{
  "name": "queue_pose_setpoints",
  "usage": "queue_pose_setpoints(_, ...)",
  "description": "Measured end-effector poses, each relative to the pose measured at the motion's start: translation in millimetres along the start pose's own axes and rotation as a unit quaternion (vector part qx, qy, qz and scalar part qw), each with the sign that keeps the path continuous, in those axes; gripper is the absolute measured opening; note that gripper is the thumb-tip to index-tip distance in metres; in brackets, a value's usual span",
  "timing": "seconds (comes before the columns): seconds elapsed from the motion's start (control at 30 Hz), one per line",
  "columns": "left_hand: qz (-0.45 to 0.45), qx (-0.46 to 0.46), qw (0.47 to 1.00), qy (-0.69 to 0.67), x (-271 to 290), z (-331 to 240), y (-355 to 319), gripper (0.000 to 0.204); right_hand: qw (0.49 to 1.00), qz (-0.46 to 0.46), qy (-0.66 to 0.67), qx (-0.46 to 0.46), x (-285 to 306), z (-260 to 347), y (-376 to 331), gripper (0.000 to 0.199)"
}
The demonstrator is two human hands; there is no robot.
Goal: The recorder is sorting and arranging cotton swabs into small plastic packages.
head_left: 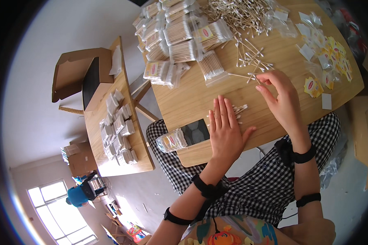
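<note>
My left hand (225, 136) lies flat near the table's front edge, fingers stretched out over a small group of cotton swabs (242, 109). Much of that group is hidden beneath the palm. Just right of the middle, my right hand (283, 96) has thumb and index finger bent toward each other at a cotton swab (243, 76), among loose swabs (249, 55) scattered on the wood. Left of them lies a clear bag filled with swabs (210, 65). Beside my left hand are a dark flat rectangular object (195, 131) and a clear-wrapped bundle of swabs (172, 141).
Stacked swab packs (178, 32) cover the wooden table's (270, 126) far left, with a loose swab heap (239, 14) beside them. Yellow-and-white cards (331, 59) and clear bags lie right. A second table (141, 157) carries white packs (118, 126) and an open cardboard box (75, 73).
</note>
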State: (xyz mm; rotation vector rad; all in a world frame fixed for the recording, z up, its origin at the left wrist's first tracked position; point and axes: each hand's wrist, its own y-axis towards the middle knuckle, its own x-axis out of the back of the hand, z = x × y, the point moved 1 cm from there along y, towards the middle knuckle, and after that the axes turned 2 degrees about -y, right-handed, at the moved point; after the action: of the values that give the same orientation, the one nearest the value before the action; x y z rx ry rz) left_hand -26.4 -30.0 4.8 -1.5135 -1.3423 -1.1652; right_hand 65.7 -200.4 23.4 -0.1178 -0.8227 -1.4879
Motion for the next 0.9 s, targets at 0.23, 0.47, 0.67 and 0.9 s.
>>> queue_pose_setpoints(0.23,0.007,-0.013,1.000,0.005,-7.3,-4.0,-11.4,0.109,0.993,0.044,-0.104,-0.017,2.6,-11.7,-4.5,0.014)
queue_pose_setpoints(0.47,0.020,-0.041,0.998,-0.033,-4.9,-2.4,-39.9,0.110,0.989,0.038,-0.146,0.007,-4.0,-7.9,-3.5,0.011)
queue_pose_setpoints(0.67,-0.014,-0.024,0.999,-0.017,-9.8,-2.3,-21.0,0.106,0.983,0.129,-0.131,0.005,6.5,-6.9,-2.5,0.014)
queue_pose_setpoints(0.9,-0.010,-0.018,1.000,-0.021,-8.6,-5.2,-19.7,0.098,0.977,0.064,-0.171,0.114,-7.7,1.3,6.1,0.035)
